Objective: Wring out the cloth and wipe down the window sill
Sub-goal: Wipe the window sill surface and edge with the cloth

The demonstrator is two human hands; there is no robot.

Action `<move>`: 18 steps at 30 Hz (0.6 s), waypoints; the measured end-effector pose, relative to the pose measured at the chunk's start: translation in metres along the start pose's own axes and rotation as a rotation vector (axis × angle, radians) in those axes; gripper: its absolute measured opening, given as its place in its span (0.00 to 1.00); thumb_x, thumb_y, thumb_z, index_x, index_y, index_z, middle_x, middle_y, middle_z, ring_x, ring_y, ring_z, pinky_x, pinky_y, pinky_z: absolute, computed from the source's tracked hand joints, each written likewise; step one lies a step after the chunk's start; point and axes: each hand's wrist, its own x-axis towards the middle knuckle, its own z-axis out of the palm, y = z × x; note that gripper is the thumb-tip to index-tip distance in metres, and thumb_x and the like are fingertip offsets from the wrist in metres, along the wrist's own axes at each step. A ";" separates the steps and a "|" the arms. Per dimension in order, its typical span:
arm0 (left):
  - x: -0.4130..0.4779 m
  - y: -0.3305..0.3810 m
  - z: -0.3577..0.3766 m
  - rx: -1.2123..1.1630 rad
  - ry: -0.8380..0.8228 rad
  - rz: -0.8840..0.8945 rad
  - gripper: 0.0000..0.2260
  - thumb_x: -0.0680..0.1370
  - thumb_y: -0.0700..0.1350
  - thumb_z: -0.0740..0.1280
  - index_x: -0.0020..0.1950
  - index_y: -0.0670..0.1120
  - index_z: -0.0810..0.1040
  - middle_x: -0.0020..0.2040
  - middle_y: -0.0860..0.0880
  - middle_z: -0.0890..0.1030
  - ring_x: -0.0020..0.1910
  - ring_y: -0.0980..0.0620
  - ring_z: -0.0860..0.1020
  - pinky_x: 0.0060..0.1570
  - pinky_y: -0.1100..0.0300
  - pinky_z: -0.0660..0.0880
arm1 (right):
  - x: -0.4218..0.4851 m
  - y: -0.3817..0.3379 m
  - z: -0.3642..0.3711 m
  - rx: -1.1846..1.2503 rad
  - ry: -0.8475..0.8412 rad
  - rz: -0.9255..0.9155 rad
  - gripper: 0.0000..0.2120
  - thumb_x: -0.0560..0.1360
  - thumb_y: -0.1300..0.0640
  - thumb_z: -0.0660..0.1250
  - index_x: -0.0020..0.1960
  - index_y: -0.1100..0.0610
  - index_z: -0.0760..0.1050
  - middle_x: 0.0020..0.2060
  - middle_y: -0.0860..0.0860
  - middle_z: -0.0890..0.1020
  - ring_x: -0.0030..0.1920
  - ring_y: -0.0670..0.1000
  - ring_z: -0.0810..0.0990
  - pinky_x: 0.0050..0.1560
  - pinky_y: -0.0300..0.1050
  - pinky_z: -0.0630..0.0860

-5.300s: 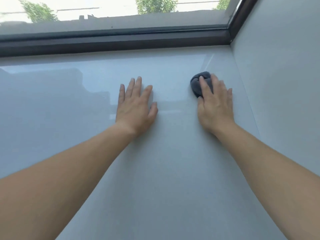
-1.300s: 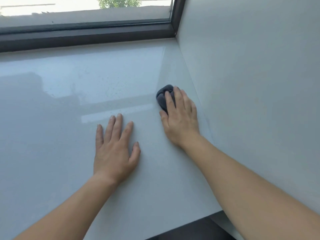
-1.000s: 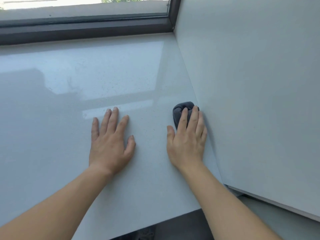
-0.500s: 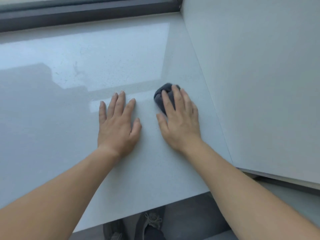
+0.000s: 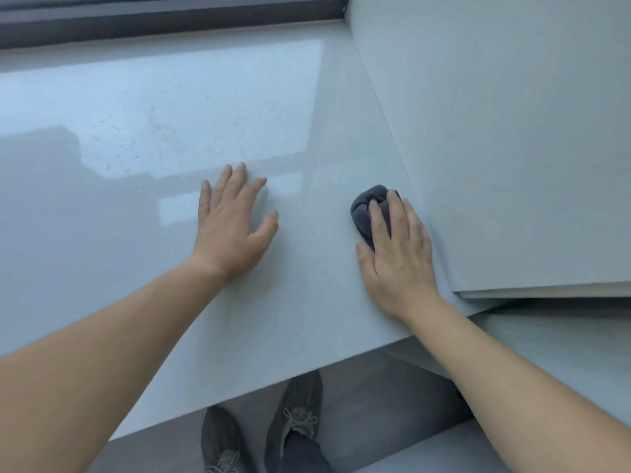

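Note:
A bunched dark grey cloth (image 5: 363, 213) lies on the glossy white window sill (image 5: 170, 124), close to the right side wall. My right hand (image 5: 397, 257) presses flat on the cloth with straight fingers, covering its near half. My left hand (image 5: 234, 230) rests flat on the bare sill to the left of the cloth, fingers spread, about a hand's width away from it.
The white side wall (image 5: 495, 131) rises right beside the cloth. A dark window frame (image 5: 153, 22) runs along the sill's far edge. The sill's front edge (image 5: 273, 380) cuts across below my arms, with my dark shoes (image 5: 293, 418) on the grey floor.
My right hand has slid the cloth rightwards, away from the left hand and up beside the side wall. The view has tilted down, showing the sill's front edge and my shoes.

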 end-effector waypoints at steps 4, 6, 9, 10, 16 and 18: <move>-0.041 0.008 0.002 0.087 -0.010 0.072 0.26 0.79 0.56 0.52 0.75 0.49 0.66 0.81 0.46 0.55 0.81 0.49 0.47 0.78 0.46 0.39 | -0.019 0.017 -0.004 -0.067 -0.060 0.036 0.33 0.80 0.41 0.47 0.80 0.55 0.51 0.80 0.57 0.50 0.79 0.58 0.50 0.76 0.59 0.52; -0.070 0.013 0.008 0.119 -0.028 0.108 0.25 0.80 0.56 0.52 0.75 0.48 0.67 0.81 0.45 0.55 0.81 0.48 0.47 0.77 0.44 0.40 | -0.001 0.015 -0.005 -0.057 -0.052 0.076 0.34 0.80 0.40 0.47 0.80 0.56 0.48 0.80 0.58 0.49 0.79 0.59 0.47 0.77 0.58 0.49; -0.107 0.016 0.016 0.158 -0.045 0.120 0.25 0.79 0.55 0.53 0.74 0.47 0.69 0.80 0.43 0.57 0.80 0.45 0.50 0.77 0.41 0.44 | 0.019 0.008 -0.005 -0.036 -0.037 0.129 0.35 0.81 0.40 0.48 0.81 0.58 0.47 0.80 0.59 0.47 0.80 0.59 0.46 0.77 0.56 0.46; -0.116 0.015 0.018 0.163 -0.049 0.110 0.25 0.79 0.54 0.54 0.74 0.47 0.69 0.80 0.43 0.57 0.80 0.45 0.51 0.77 0.40 0.44 | 0.019 0.007 -0.004 -0.032 -0.030 0.126 0.34 0.81 0.41 0.49 0.81 0.58 0.47 0.80 0.59 0.47 0.80 0.59 0.46 0.77 0.56 0.46; -0.147 -0.007 0.014 0.238 -0.047 0.073 0.24 0.79 0.54 0.53 0.74 0.49 0.67 0.80 0.43 0.57 0.81 0.45 0.49 0.77 0.40 0.41 | -0.061 0.023 0.000 -0.029 -0.021 0.099 0.32 0.81 0.42 0.48 0.80 0.57 0.50 0.80 0.58 0.49 0.79 0.58 0.48 0.77 0.58 0.52; -0.150 -0.015 0.012 0.250 -0.051 0.055 0.24 0.79 0.54 0.53 0.75 0.49 0.65 0.81 0.43 0.55 0.81 0.46 0.47 0.76 0.39 0.40 | -0.090 0.023 0.003 0.030 -0.002 0.128 0.31 0.80 0.44 0.49 0.79 0.57 0.54 0.80 0.57 0.51 0.79 0.58 0.49 0.76 0.60 0.54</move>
